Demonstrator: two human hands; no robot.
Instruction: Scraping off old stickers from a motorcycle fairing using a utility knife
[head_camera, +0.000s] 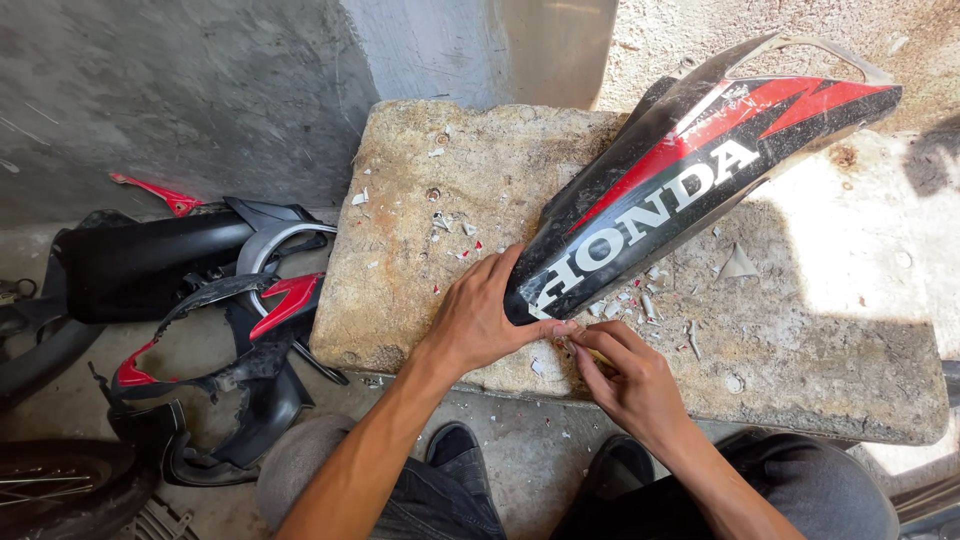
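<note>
A long black and red motorcycle body panel (690, 170) with white lettering lies slanted across a worn stone slab (440, 190). My left hand (480, 315) grips the panel's near, lower end, thumb along its edge. Just below that end, my right hand (630, 375) is closed around a small object, fingertips pressed at the panel's tip; what it holds is mostly hidden. Small white and red chips (640, 300) lie scattered on the slab around the hands.
A pile of broken black and red plastic fairing pieces (230, 330) lies on the floor at left, beside a wheel (60, 490). A grey concrete wall (200, 90) rises behind. My knees and black shoes (460, 450) are below the slab's front edge.
</note>
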